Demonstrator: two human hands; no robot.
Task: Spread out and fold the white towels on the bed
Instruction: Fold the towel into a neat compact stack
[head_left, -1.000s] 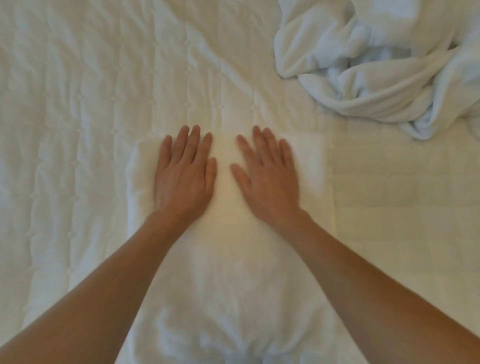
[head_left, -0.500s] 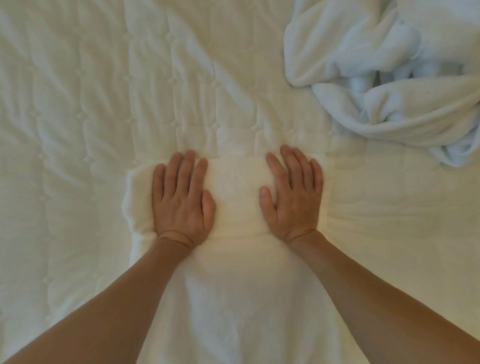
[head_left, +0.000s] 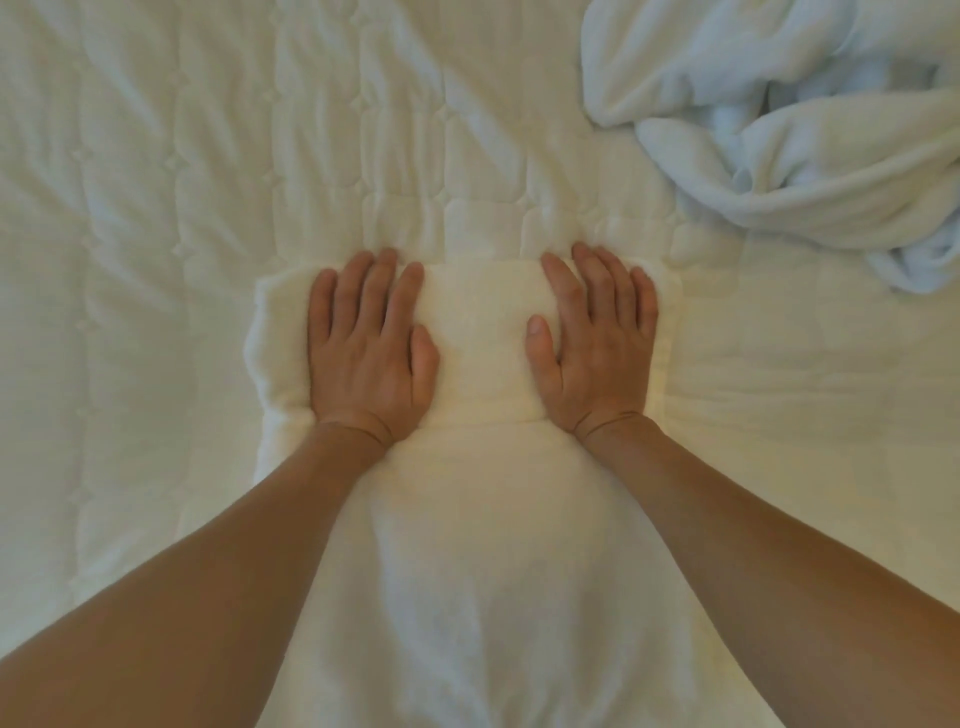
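Head view: left hand (head_left: 369, 348) and right hand (head_left: 597, 343), fingers flat and apart, are pressing a folded white towel (head_left: 483, 332) on the quilted bed (head_left: 156, 208); no writing is showing.

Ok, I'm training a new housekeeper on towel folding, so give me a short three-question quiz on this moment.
1. True or false: the left hand and the right hand both press flat, fingers straight, on the same towel.
2. Where does the crumpled towel heap lie? A) near left, B) far right, C) under the forearms.
3. Fill the gap: the doubled-over layer sits at the towel's ___ end (near or far).

Key: 1 true; 2 B; 3 far.
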